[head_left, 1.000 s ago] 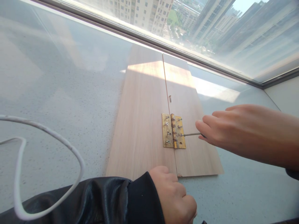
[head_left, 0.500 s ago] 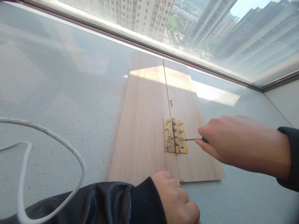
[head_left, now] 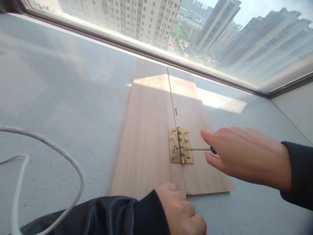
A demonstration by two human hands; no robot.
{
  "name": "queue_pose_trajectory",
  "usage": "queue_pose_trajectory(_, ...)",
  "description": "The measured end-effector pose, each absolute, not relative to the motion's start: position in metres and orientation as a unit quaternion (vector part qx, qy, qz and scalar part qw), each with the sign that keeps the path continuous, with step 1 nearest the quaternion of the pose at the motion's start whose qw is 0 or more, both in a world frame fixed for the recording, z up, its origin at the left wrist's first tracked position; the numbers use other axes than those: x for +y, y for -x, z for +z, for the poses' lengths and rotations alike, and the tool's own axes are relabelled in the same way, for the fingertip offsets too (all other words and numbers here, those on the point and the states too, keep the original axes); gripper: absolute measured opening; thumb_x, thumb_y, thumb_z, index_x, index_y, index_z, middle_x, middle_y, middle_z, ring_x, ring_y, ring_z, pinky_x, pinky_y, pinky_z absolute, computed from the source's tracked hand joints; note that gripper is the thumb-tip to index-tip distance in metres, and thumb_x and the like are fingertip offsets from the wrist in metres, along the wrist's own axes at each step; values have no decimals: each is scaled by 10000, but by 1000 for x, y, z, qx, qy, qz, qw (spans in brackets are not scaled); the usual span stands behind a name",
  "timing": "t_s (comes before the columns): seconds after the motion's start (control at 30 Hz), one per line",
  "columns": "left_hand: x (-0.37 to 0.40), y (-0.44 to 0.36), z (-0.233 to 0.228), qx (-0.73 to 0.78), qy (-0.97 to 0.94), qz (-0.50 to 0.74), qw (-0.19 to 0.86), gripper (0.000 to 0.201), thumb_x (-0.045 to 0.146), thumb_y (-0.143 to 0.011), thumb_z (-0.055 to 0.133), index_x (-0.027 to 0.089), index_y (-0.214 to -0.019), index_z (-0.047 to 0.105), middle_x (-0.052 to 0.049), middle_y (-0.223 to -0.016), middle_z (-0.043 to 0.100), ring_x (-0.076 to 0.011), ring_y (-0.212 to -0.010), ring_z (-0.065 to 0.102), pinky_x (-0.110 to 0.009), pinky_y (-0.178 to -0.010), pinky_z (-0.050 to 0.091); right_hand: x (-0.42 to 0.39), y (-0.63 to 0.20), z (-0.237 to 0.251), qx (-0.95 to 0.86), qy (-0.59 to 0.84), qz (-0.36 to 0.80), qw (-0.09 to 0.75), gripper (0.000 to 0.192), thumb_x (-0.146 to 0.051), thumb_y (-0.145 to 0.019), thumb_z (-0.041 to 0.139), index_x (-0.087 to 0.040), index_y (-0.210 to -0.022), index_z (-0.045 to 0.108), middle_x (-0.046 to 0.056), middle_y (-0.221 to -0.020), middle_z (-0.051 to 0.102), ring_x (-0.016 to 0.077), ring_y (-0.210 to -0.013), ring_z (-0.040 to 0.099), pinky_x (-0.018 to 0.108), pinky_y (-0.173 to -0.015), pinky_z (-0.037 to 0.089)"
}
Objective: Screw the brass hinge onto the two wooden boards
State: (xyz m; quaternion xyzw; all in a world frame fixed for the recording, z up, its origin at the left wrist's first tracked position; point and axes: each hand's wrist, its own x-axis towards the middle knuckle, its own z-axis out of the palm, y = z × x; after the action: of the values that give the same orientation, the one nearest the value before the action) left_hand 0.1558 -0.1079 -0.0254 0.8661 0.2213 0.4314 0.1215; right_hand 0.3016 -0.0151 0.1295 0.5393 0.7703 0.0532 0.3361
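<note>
Two pale wooden boards, a left one (head_left: 146,130) and a narrower right one (head_left: 207,169), lie side by side with a thin seam between them. A worn brass hinge (head_left: 181,145) spans the seam, with several screws standing in its holes. My right hand (head_left: 246,156) holds a small screwdriver (head_left: 200,149) by its dark handle, mostly hidden in the palm; thumb and forefinger are spread off it. The screwdriver's tip meets a screw in the hinge's right leaf. Curled, my left hand (head_left: 182,210) rests at the left board's near edge, its fingertips hidden.
A loose screw (head_left: 176,111) lies on the right board beyond the hinge. A white cable (head_left: 61,151) loops over the speckled sill (head_left: 93,114) at left and across my left sleeve. The window frame (head_left: 122,47) borders the boards' far end.
My right thumb and forefinger have parted from their pinch on the screwdriver, baring more of its shaft. The whole view has shifted slightly; my left hand keeps its place by the boards.
</note>
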Motion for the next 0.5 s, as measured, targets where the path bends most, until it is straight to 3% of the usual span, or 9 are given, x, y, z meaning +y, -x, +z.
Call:
queue_pose_trajectory(0.03,-108,-156,-25,222,-865,435,119,592,444,-604,819,175,-511,300,56,-409,401,-95,-372,363,-304,-445,81,-16,-301,130,799,-496,97,327,64,-171,-789,508,-209,-738,504,3,-530,519,134,-405,376,296,-457,128)
queue_pose_trajectory(0.13,-105,-156,-26,212,-867,436,112,628,478,-606,822,170,-515,282,60,-421,386,-90,-380,357,-295,-442,93,-15,-305,127,885,-321,139,309,212,-8,-758,494,-213,-702,482,-21,-511,501,140,-388,398,315,-464,87)
queue_pose_trajectory(0.23,-102,-155,-27,195,-877,427,107,643,452,-605,840,165,-537,269,65,-431,375,-86,-392,359,-290,-448,91,-9,-312,121,925,-186,140,300,242,-15,-734,557,-211,-626,467,-14,-520,493,147,-406,419,320,-452,103)
queue_pose_trajectory(0.37,-99,-148,-24,172,-900,387,103,624,358,-653,837,163,-558,252,68,-436,368,-81,-412,373,-277,-450,108,-6,-312,116,916,-148,134,349,194,-39,-719,602,-201,-630,546,-2,-546,528,145,-424,419,322,-447,125)
queue_pose_trajectory(0.5,-98,-140,-16,163,-915,344,134,551,282,-640,875,179,-595,335,80,-500,425,-97,-467,376,-265,-459,176,-10,-304,121,913,-216,88,335,247,44,-696,558,-191,-623,562,-12,-525,542,131,-421,451,324,-462,108)
